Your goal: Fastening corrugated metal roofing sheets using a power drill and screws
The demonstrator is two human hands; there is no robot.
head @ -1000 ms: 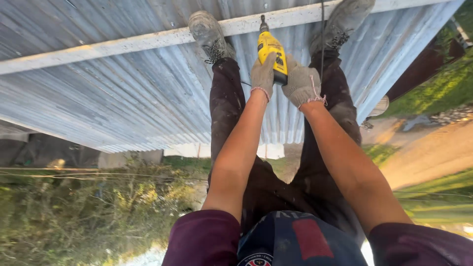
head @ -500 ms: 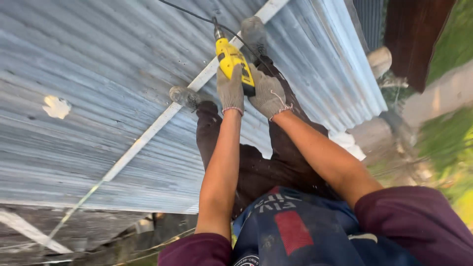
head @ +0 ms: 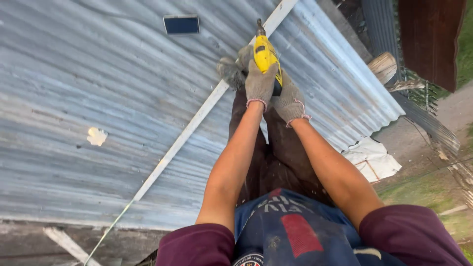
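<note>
Grey corrugated sheet-metal roof (head: 98, 98) fills the view, a pale narrow batten strip (head: 197, 118) running diagonally across it, a small dark rectangular slab (head: 181, 24) lying flat upslope; no containers in sight. Yellow power drill (head: 266, 56) is tip-down on the strip between the boots, gloved left hand (head: 258, 83) and right hand (head: 290, 101) both in a closed grip around its body. Looks like mid-fastening; the drill should stay square to the strip under steady pressure.

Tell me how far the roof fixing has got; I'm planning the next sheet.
Done: corrugated sheets and the white strip lie in place. In hand: both gloved hands, left hand and right hand, press the yellow drill onto the strip. Left: unclear; no screws show along the strip.
</note>
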